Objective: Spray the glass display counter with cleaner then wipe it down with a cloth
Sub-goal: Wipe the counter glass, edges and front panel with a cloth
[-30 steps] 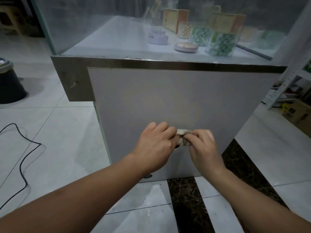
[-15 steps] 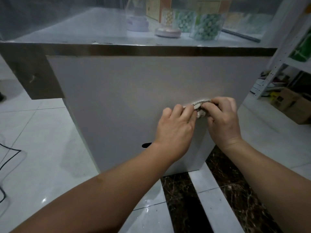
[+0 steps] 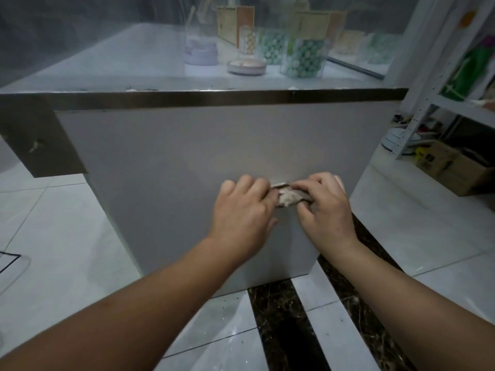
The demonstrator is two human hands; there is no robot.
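Both hands on cloth: left hand and right hand each pinching bunched rag at fingertips, close against grey front panel of surface, can't tell if touching. Guessing I'm refolding for clean face before wiping. Glass sits above metal trim, jars behind it. No spray bottle in view. Room: panel open to left; right corner edge near, shelf rack and cardboard box beyond.

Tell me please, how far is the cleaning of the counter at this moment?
Done: I cannot tell whether spraying happened; the glass looks hazy. In hand: the left hand and right hand pinch a bunched cloth between them, in front of the counter's grey panel. Left: wiping the glass.
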